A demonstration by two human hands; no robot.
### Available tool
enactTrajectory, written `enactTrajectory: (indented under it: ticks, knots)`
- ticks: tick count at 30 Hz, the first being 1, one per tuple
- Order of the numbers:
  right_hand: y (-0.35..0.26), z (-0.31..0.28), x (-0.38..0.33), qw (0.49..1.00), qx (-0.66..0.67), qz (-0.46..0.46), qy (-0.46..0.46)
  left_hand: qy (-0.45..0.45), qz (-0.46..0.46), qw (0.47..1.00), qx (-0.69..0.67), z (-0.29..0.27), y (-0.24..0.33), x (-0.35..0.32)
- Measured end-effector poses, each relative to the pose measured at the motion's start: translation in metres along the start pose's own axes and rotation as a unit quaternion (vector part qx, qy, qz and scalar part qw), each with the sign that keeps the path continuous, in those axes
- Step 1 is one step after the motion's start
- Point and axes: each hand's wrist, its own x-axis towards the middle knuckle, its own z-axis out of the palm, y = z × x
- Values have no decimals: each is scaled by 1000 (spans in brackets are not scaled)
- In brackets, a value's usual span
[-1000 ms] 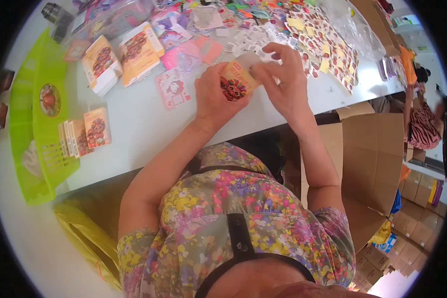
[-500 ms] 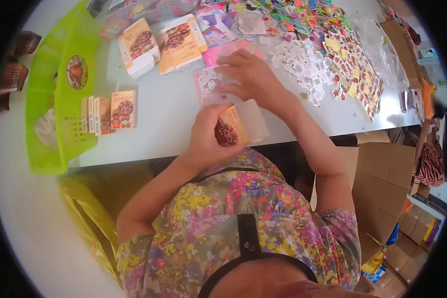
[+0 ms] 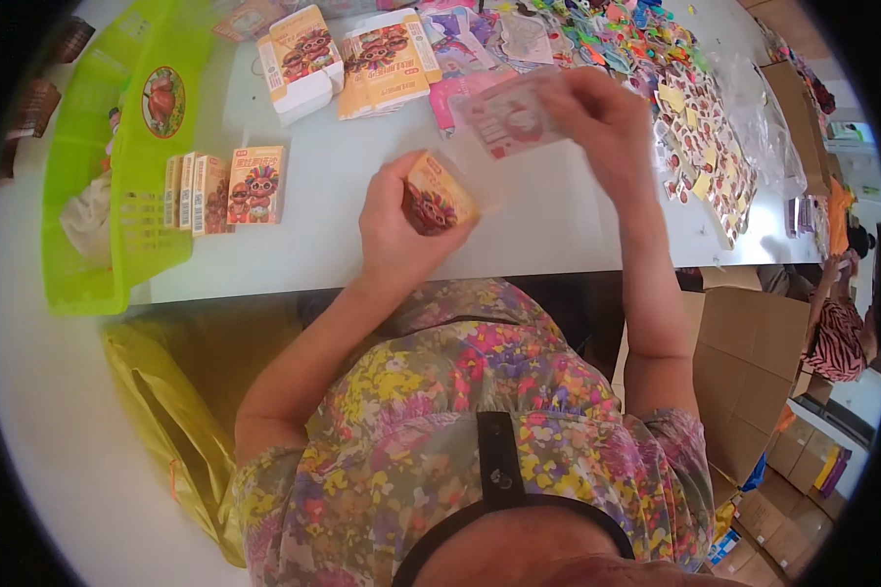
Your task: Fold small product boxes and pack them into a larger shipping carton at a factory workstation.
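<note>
A small orange carton is gripped in the left hand; a pink card is pinched by the right hand above the white bench.

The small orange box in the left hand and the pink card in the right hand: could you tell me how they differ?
The small orange box is a thick carton, gripped by the left hand just above the white table. The pink card is flat and thin, pinched at its edge by the right hand and raised farther from the body. The box is orange-yellow; the card is pink and pale. Both carry cartoon pictures.
</note>
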Motion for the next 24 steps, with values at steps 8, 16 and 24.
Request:
enactTrajectory:
  ticks: [8,16,24]
  knots:
    - [-36,-18,-43,990,33,-69,116,19,55,998,22,23,-10,16]
    - [-11,0,-48,962,-222,-161,8,-17,154,983,95,34,9,22]
    - [-4,-7,-50,989,-141,-31,23,-35,167,982,82,49,16,34]
